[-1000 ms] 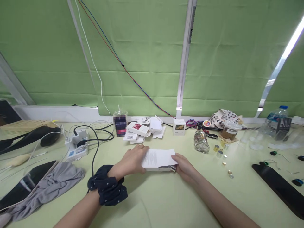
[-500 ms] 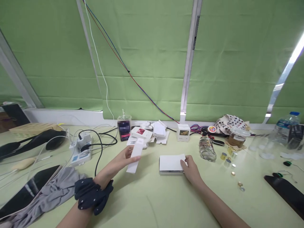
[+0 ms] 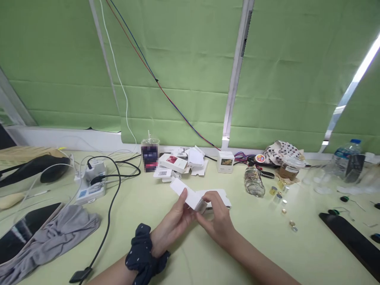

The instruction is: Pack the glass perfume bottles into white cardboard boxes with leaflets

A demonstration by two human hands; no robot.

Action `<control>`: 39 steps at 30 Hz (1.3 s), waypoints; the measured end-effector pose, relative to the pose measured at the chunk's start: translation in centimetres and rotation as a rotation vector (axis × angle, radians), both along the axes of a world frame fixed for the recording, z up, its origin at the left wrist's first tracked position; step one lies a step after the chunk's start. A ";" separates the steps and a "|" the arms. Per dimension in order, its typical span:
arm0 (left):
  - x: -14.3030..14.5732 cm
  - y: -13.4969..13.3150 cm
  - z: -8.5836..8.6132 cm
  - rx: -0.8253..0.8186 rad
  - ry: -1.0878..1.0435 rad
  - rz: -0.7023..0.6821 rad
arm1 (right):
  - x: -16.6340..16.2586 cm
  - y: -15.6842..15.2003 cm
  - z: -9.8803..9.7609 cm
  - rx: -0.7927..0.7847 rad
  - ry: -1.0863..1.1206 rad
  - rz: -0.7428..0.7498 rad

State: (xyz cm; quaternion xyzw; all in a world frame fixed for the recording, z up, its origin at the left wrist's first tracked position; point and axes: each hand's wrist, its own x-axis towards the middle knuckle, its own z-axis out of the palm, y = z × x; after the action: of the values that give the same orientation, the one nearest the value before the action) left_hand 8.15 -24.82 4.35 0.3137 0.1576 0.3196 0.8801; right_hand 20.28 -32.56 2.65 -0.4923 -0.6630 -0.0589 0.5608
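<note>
My left hand [image 3: 173, 223], a dark dotted scrunchie [image 3: 146, 257] on its wrist, grips a small flat white box [image 3: 185, 194] tilted above the table. My right hand [image 3: 216, 219] meets it at the box's near end, fingers pinched on that end. Just behind both hands a larger flat white box [image 3: 221, 196] lies on the pale green table [image 3: 208, 257].
At the back stand a plastic cup with a straw [image 3: 150, 153], a pile of small white boxes [image 3: 178, 163], a white cube [image 3: 224, 161], a glass jar [image 3: 254, 181] and small metal caps [image 3: 277, 196]. A power strip [image 3: 90, 186] with cables, grey cloth [image 3: 53, 237] lie left; water bottle [image 3: 346, 158] right.
My left hand drew a small white box off the larger one, swung it left, then brought it back to the middle. My right hand left the larger box and took the small box's end.
</note>
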 end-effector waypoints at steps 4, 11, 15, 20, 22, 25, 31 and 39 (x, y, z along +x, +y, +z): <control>-0.4 -0.4 -0.3 -0.041 0.009 0.066 | 0.2 -0.1 0.0 0.055 0.057 -0.027; -0.7 -0.3 -1.1 0.015 0.016 0.086 | 0.3 0.1 0.2 -0.141 0.471 0.085; -0.8 -0.3 -0.9 0.171 0.143 0.108 | 0.9 0.4 0.6 -0.292 0.869 0.217; -1.0 -0.5 -0.3 0.350 0.273 0.184 | 1.5 0.7 0.6 -0.449 1.113 0.320; -0.9 -0.4 -0.2 0.408 0.332 0.223 | 1.7 0.7 0.2 -0.491 1.133 0.294; -1.0 -0.3 0.0 0.488 0.418 0.262 | 2.0 0.7 -0.3 -0.532 1.119 0.291; -1.8 1.1 1.1 0.466 0.480 0.257 | 2.1 0.7 -0.4 -0.551 0.988 0.212; 2.2 10.4 8.8 0.629 0.614 0.345 | 7.2 1.4 -1.4 -0.382 0.573 -0.401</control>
State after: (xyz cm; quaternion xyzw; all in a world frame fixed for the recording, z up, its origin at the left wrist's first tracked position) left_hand 10.33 -14.41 13.12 0.6145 0.3559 0.3856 0.5891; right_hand 27.44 -31.16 1.28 -0.7038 -0.3696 0.0970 0.5989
